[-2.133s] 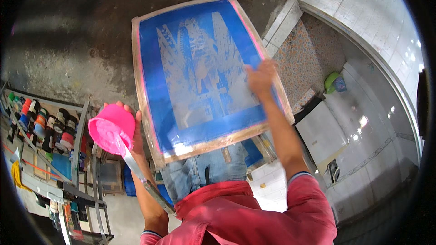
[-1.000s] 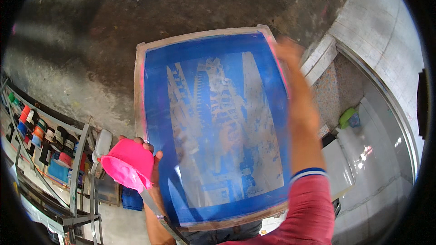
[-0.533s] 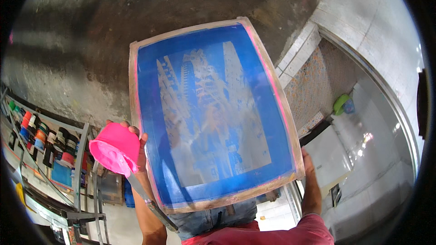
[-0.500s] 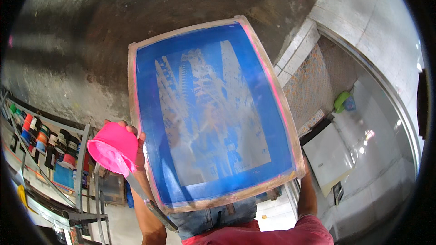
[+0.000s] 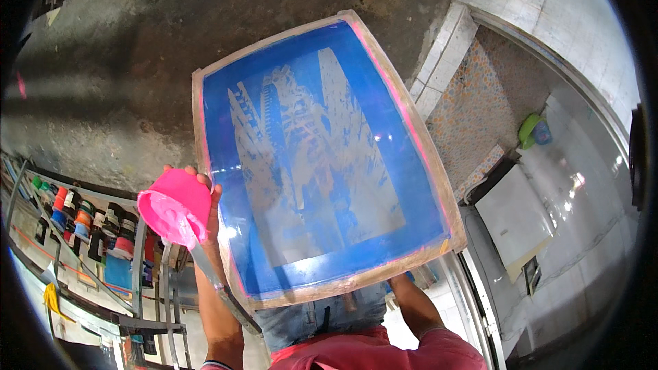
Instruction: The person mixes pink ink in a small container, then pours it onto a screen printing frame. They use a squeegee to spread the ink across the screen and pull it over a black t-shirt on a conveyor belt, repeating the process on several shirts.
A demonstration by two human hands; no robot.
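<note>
Left grip (image 5: 214, 211) around pink cup (image 5: 179, 192), spatula (image 5: 223, 290) in it, blue framed screen (image 5: 322, 164) alongside, right grip hidden

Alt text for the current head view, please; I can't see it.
The left hand holds a pink cup with a spatula in it, beside a blue screen with a wooden frame. The right forearm runs under the frame's near edge, its hand hidden; bottles fill part of a rack at left.

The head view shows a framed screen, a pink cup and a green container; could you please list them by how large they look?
1. Framed screen
2. Pink cup
3. Green container
Apparent size only.
</note>
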